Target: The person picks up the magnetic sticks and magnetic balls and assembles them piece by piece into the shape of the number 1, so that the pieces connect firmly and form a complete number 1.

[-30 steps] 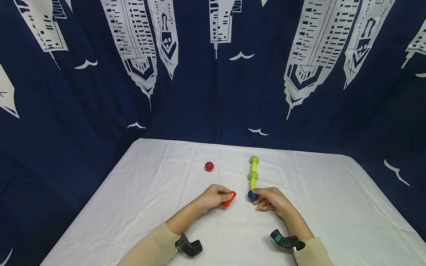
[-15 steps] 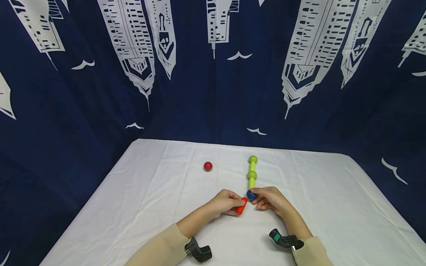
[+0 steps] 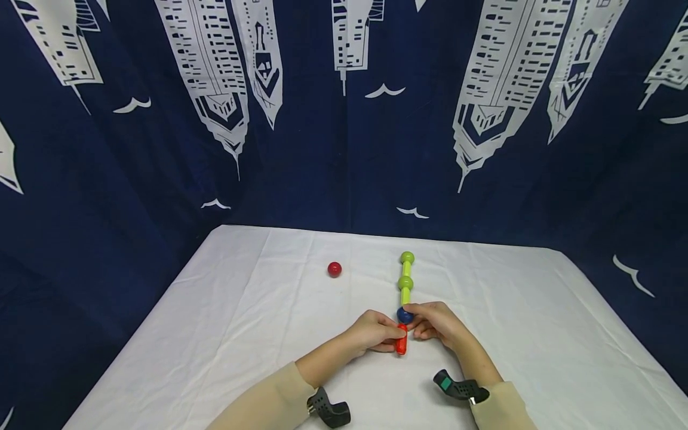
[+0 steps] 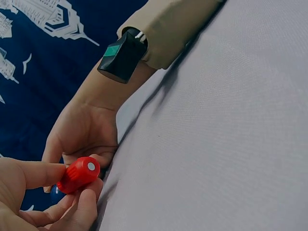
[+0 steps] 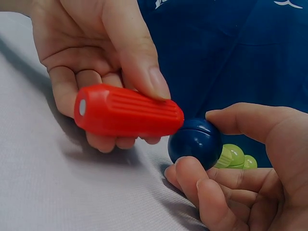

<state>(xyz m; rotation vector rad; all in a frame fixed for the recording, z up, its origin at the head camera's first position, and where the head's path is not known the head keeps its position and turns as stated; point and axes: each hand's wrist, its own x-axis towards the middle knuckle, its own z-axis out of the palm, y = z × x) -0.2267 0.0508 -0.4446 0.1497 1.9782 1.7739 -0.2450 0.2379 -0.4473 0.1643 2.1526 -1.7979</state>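
My left hand (image 3: 374, 331) pinches a red magnetic rod (image 5: 127, 113) between thumb and fingers; a grey metal disc shows on its near end. The rod's far end meets, or nearly meets, a blue ball (image 5: 195, 143); whether they touch I cannot tell. Thumb and fingers of my right hand (image 3: 438, 322) hold that blue ball. Beyond it a straight chain runs away across the table: a lime rod (image 3: 405, 296), a green ball (image 3: 405, 283), a second lime rod (image 3: 407, 269) and a green end ball (image 3: 407, 257). In the left wrist view the blue ball is mostly hidden.
A loose red ball (image 3: 334, 269) lies on the white tablecloth (image 3: 258, 310), left of the chain. Behind the table hangs a dark blue curtain (image 3: 322, 161) with white building prints. Each wrist wears a black strap-on device.
My left hand has carried the red rod rightward to the blue ball and turned it roughly in line with the chain. The right hand keeps its hold on the ball.
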